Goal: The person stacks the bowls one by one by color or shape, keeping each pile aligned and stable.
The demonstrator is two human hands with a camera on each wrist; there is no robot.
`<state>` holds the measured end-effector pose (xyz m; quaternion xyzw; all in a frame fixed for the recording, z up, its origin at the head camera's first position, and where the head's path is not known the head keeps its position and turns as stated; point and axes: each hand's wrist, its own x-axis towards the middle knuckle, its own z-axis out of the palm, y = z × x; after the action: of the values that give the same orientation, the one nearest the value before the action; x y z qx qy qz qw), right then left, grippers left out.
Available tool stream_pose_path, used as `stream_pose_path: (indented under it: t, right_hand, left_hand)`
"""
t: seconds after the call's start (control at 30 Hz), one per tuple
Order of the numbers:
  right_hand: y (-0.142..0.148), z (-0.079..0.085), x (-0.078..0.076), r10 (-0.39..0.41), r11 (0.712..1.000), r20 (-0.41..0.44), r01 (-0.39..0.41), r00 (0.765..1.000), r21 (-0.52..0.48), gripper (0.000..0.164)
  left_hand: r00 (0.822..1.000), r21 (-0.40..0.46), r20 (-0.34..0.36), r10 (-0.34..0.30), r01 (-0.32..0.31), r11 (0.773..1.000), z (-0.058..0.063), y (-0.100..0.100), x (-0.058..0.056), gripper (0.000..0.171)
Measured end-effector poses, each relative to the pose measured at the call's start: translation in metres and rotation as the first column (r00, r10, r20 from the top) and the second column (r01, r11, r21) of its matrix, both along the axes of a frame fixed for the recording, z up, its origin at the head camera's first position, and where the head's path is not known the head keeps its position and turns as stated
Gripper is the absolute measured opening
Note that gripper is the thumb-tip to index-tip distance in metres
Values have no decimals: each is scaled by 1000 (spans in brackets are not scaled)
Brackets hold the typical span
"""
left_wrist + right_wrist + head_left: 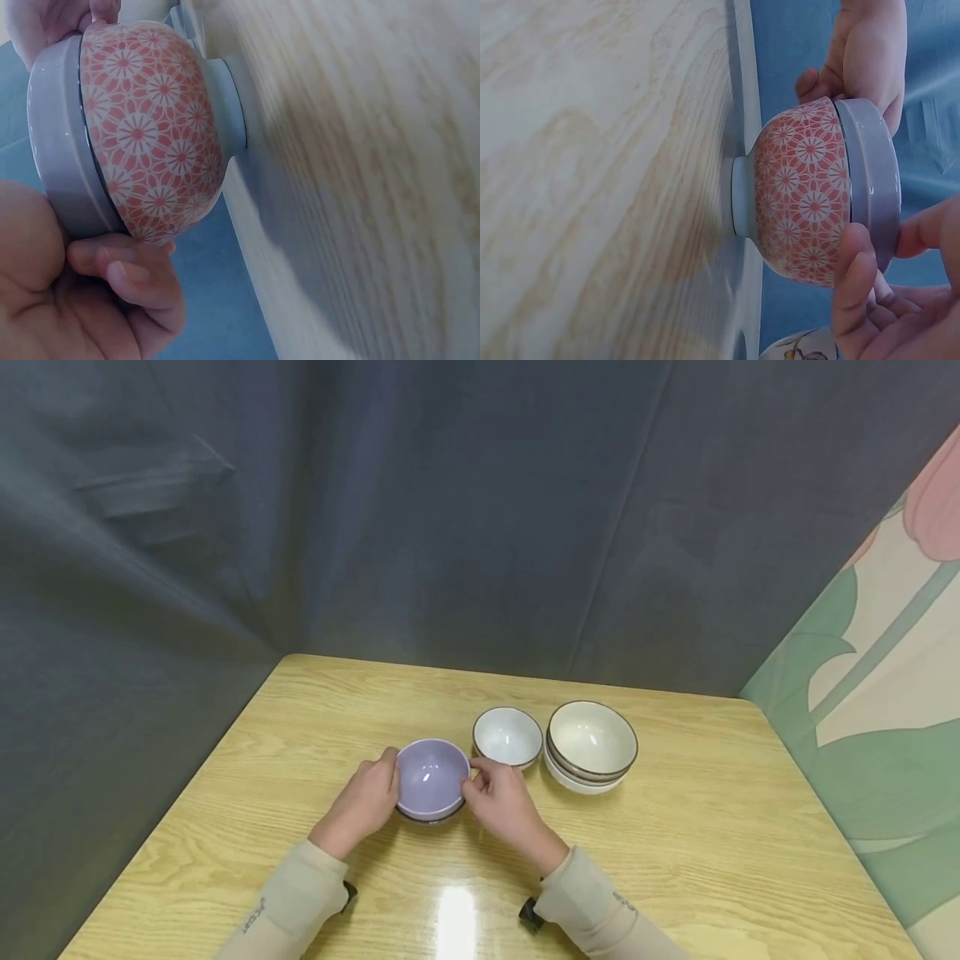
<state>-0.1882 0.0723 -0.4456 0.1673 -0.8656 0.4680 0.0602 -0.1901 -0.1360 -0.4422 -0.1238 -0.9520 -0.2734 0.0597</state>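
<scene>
- Wood-grain tabletop (697, 860), with dark blue-grey cloth (487, 527) hanging at 12 o'clock;
- lavender bowl (432, 772) sits nested in a red flower-patterned bowl (150, 135), which stands upright on the tabletop;
- left hand (367, 797), at about 9 o'clock from the lavender bowl, pinches its side between thumb and curled fingers;
- right hand (506, 802), at about 3 o'clock, pinches the opposite side, thumb and fingers nearly closed on it;
- dark-rimmed white bowl (507, 735) stands at 2 o'clock, near the right hand;
- bowl stack (592, 737), cream inside the uppermost, stands farther off between 2 and 3 o'clock.
</scene>
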Motion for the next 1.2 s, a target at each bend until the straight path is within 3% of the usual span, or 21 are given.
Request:
stream_pose_path:
  t: [0.2, 0.33, 0.5, 0.6, 0.7, 0.93, 1.07, 1.2]
  right_hand:
    - [2, 2, 0, 3, 1000, 11, -4, 1000, 28, 32]
    - [8, 1, -4, -63, 993, -70, 70, 996, 97, 29]
    - [18, -2, -7, -188, 944, -197, 232, 962, 235, 37]
    - [23, -5, -9, -218, 913, -169, 262, 961, 313, 41]
    - [26, -8, -10, -211, 903, -132, 245, 969, 354, 36]
    - [32, -12, -13, -178, 919, -203, 236, 963, 317, 22]
    - [33, -13, -15, -209, 907, -239, 279, 948, 315, 23]
    - [33, -13, -17, -267, 885, -209, 325, 941, 334, 27]
  left_hand:
    - [1000, 40, 24, 3, -4, 999, -1, -2, -2, 29]
    - [1000, 77, 26, 6, -8, 997, -2, -4, -3, 29]
    - [999, 103, 36, -3, -1, 995, -2, -5, -3, 30]
    - [999, 108, 35, 6, -9, 994, -1, -6, -2, 29]
    - [999, 110, 32, 7, -11, 994, -1, -7, -2, 29]
    - [999, 106, 40, 8, -12, 994, -1, -7, -2, 30]
    - [999, 101, 43, 14, -18, 995, -1, -8, -1, 30]
    - [999, 97, 41, 10, -14, 995, -1, -8, -2, 30]
